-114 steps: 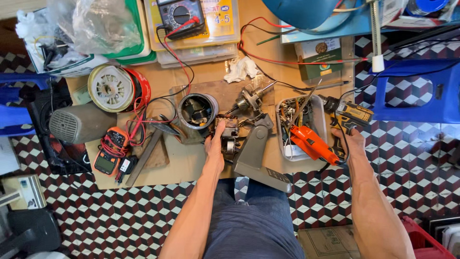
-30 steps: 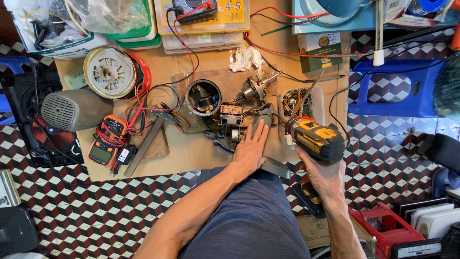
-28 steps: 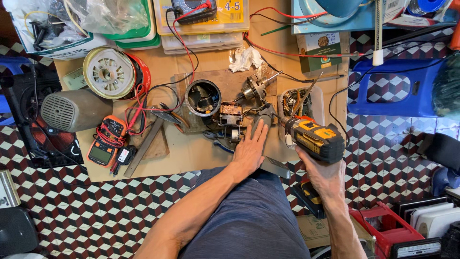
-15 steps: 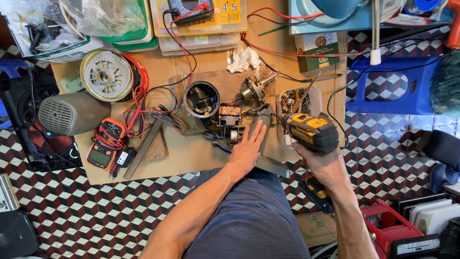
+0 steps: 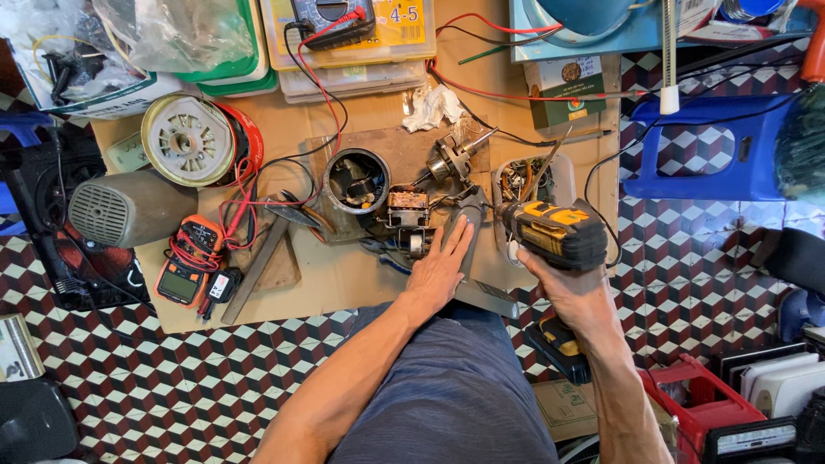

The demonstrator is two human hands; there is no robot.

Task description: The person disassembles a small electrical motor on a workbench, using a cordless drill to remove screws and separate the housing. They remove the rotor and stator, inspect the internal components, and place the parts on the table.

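While the cardboard-covered desk point(image 5: 361, 283) is spread with motor parts, a grey blower housing point(image 5: 129, 206) is laid at its left side, with a round ribbed fan cover point(image 5: 185, 139) just above it. Closer to the middle, a grey metal bracket point(image 5: 468, 253) is pinned flat under the left hand point(image 5: 440, 268), fingers spread wide and palm down, so nothing is gripped there. A yellow-and-black cordless drill point(image 5: 554, 234) is held tight in the right hand point(image 5: 574, 296), nose pointed left and set right by the bracket's top end. A dark round motor shell point(image 5: 357, 180) is parked just left of that. An orange multimeter point(image 5: 191, 258), wrapped in red leads, is left further out.
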